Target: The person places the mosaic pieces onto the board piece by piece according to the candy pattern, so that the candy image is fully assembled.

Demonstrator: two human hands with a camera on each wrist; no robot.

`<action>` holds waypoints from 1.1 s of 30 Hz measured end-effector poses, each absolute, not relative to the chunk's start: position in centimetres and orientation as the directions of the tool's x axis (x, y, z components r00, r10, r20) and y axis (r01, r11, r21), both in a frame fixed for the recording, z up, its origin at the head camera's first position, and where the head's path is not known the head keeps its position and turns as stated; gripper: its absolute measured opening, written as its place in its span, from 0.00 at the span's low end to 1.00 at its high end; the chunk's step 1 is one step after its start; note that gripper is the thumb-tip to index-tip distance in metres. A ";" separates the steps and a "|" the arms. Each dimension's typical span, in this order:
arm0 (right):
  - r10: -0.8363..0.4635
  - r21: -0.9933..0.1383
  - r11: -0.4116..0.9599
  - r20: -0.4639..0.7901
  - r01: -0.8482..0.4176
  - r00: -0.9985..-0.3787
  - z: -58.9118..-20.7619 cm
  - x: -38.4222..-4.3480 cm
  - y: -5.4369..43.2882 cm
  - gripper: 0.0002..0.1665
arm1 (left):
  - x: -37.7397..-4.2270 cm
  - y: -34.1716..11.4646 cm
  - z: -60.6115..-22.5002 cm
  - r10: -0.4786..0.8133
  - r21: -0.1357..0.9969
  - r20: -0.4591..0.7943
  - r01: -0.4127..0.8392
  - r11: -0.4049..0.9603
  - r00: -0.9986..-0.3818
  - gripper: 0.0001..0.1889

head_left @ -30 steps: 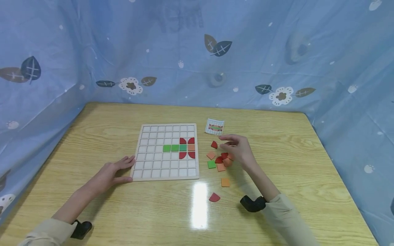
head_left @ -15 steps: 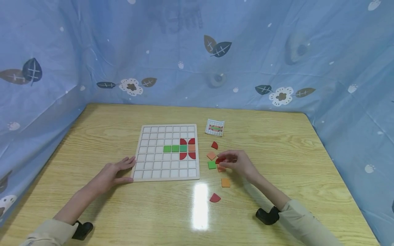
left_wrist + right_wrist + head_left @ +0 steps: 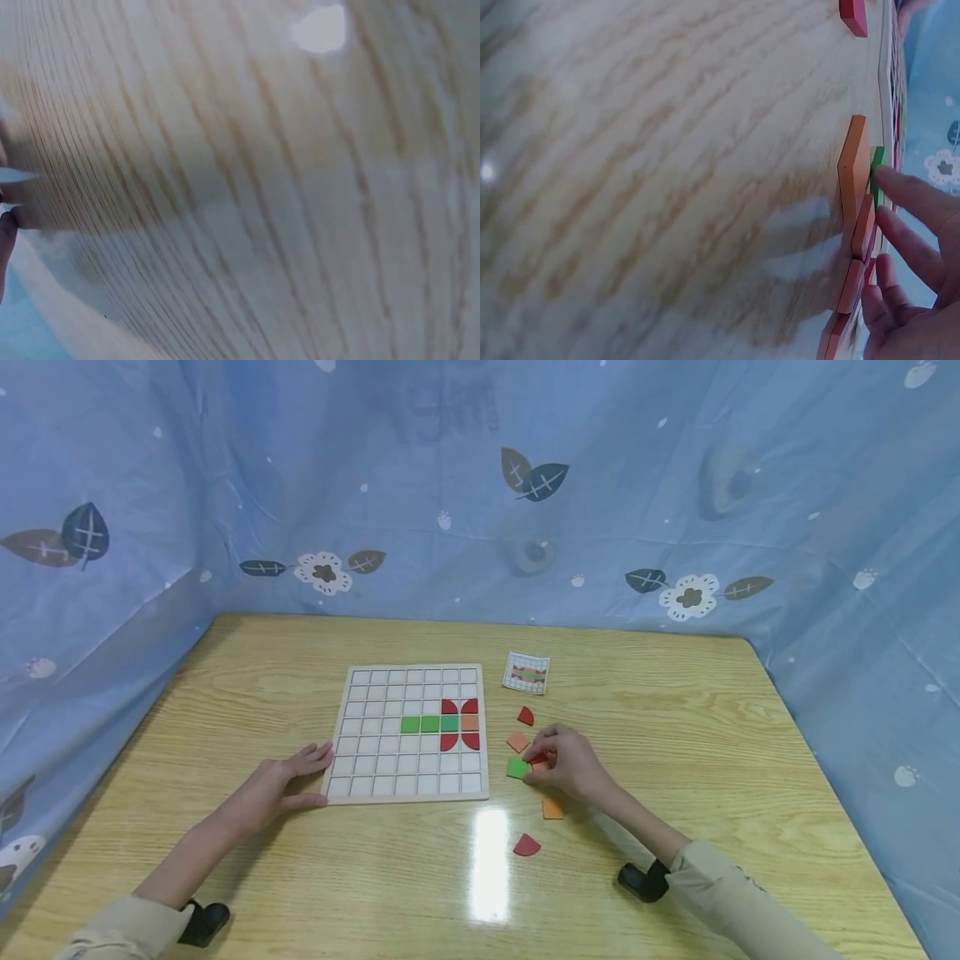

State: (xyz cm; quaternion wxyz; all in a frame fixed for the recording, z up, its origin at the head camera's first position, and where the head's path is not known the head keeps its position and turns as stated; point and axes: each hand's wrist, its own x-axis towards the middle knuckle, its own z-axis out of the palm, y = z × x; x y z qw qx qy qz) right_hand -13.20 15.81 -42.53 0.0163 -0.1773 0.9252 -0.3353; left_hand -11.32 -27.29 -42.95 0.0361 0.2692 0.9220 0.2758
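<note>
In the head view, my left hand (image 3: 273, 785) rests at the left side of a white grid board (image 3: 375, 789), fingertips at its edge and thumb by the lower left corner. The board bears several red quarter-circles (image 3: 448, 742), an orange square (image 3: 469, 722) and a row of green squares (image 3: 430, 724). Right of the board, my right hand (image 3: 567, 764) pinches a loose green square tile (image 3: 517, 767) with thumb and index finger at its right corners. The right wrist view shows those fingertips touching the green tile (image 3: 877, 161). This hand partly hides a pile of red and orange tiles.
A small pattern card (image 3: 527, 672) lies behind the loose tiles. Around the right hand lie a red quarter-circle (image 3: 526, 716), a tilted orange square (image 3: 518, 742), another orange square (image 3: 552, 809) and a second red quarter-circle (image 3: 527, 845). A blue cloth (image 3: 450, 485) hangs behind the table.
My right hand has come down from beside the upper red quarter-circle, over the tile pile, and then slightly left to the green tile. The left hand stays at the board.
</note>
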 end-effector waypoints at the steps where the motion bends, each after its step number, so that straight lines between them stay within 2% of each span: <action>1: -0.340 -0.616 0.718 0.096 -0.324 -0.936 -42.6 -13.2 15.8 0.12 | -11.3 -27.3 -43.0 0.515 0.526 0.080 0.475 0.706 -0.853 0.35; 6: -0.362 -0.568 0.733 0.139 -0.374 -0.922 -42.9 -13.0 15.4 0.14 | -11.4 -27.3 -43.1 0.512 0.526 0.074 0.470 0.709 -0.856 0.35; 10: -0.386 -0.558 0.731 0.138 -0.394 -0.912 -42.8 -13.0 15.2 0.12 | -11.3 -27.3 -43.1 0.509 0.526 0.077 0.469 0.710 -0.857 0.35; 18: -0.423 -0.703 0.625 0.060 -0.339 -0.904 -41.8 -13.0 15.3 0.11 | -11.3 -27.2 -42.7 0.513 0.558 0.070 0.460 0.691 -0.855 0.35; 33: -0.369 -0.787 0.566 0.025 -0.246 -0.929 -40.2 -14.9 12.5 0.11 | -11.3 -27.3 -42.8 0.516 0.556 0.068 0.462 0.691 -0.854 0.35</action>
